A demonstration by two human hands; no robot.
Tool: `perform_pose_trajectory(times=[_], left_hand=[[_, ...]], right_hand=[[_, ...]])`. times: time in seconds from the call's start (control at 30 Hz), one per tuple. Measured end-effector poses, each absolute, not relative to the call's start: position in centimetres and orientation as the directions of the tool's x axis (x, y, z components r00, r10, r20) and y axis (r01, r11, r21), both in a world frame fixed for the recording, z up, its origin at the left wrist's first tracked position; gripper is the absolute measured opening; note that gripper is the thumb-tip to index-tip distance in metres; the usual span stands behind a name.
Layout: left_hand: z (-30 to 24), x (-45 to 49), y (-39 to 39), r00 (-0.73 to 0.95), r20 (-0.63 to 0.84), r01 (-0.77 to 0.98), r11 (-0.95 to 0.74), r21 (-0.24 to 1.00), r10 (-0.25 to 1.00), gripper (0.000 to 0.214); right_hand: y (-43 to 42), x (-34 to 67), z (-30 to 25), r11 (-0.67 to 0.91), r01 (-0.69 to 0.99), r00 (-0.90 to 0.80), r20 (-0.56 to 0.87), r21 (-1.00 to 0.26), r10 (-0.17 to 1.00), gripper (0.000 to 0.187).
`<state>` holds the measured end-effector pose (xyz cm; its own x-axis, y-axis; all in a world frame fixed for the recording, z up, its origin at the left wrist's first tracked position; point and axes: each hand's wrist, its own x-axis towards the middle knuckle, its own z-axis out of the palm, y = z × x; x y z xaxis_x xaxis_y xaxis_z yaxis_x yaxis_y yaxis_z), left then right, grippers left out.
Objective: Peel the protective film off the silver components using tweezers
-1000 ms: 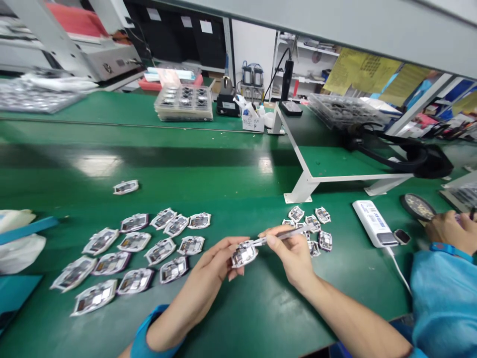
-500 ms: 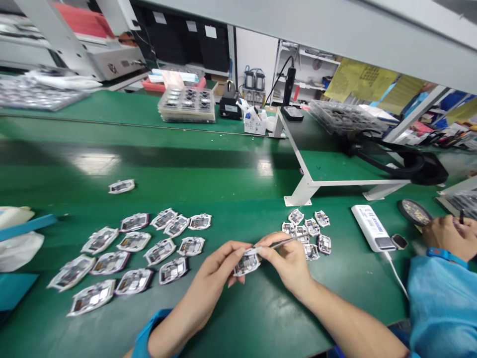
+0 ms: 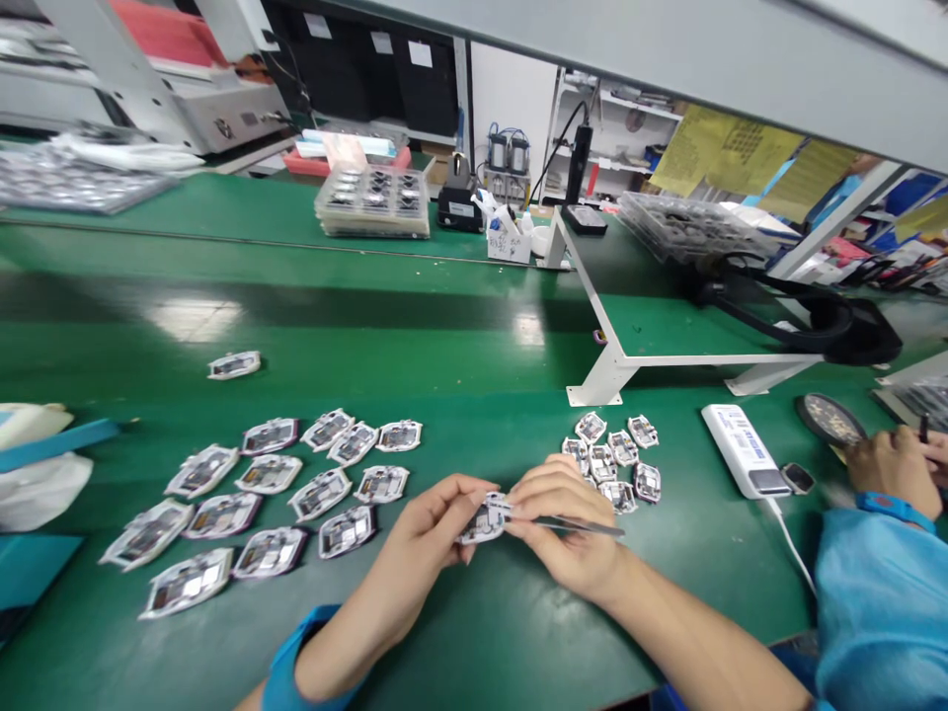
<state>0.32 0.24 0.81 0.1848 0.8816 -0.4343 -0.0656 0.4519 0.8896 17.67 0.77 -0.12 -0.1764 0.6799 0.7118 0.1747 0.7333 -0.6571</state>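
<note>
My left hand (image 3: 426, 538) pinches a small silver electronic part (image 3: 483, 520) just above the green table (image 3: 474, 375). My right hand (image 3: 567, 528) grips metal tweezers (image 3: 585, 526) whose tips meet that part; the tweezers' back end points right. Several similar parts (image 3: 267, 499) backed with white and purple film lie in rows to the left of my hands. A smaller cluster of bare parts (image 3: 614, 459) lies just beyond my right hand.
One stray part (image 3: 234, 364) lies further back on the left. A white power bank (image 3: 737, 449) with a cable sits at right, beside a co-worker's hand (image 3: 893, 459) and blue sleeve (image 3: 881, 592). A white raised shelf (image 3: 667, 326), stacked trays (image 3: 372, 202) and white bags (image 3: 34, 464) surround the area.
My right hand turned the tweezers so that their back end swung from up-right down to level, and both hands sank slightly toward the table with the part.
</note>
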Motion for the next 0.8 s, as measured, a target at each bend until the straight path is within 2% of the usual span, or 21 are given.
perform_pose_trajectory(times=[0.2, 0.43, 0.63, 0.8], left_hand=[[0.97, 0.38, 0.1, 0.187, -0.463, -0.082, 0.484, 0.871, 0.866, 0.043], [1.23, 0.26, 0.07, 0.207, -0.491, -0.108, 0.518, 0.848, 0.846, 0.039], [1.46, 0.25, 0.11, 0.205, -0.532, -0.12, 0.56, 0.82, 0.822, 0.037], [1.27, 0.21, 0.18, 0.194, -0.511, -0.078, 0.533, 0.843, 0.837, 0.035]], right_hand=[[0.93, 17.68, -0.44, 0.726, 0.158, -0.171, 0.706, -0.669, 0.687, 0.005], [0.93, 17.52, -0.8, 0.625, 0.09, -0.091, 0.618, -0.776, 0.781, 0.005], [0.86, 17.6, -0.72, 0.609, 0.079, -0.117, 0.599, -0.789, 0.792, 0.005], [0.65, 17.66, -0.71, 0.462, 0.092, -0.074, 0.456, -0.882, 0.887, 0.002]])
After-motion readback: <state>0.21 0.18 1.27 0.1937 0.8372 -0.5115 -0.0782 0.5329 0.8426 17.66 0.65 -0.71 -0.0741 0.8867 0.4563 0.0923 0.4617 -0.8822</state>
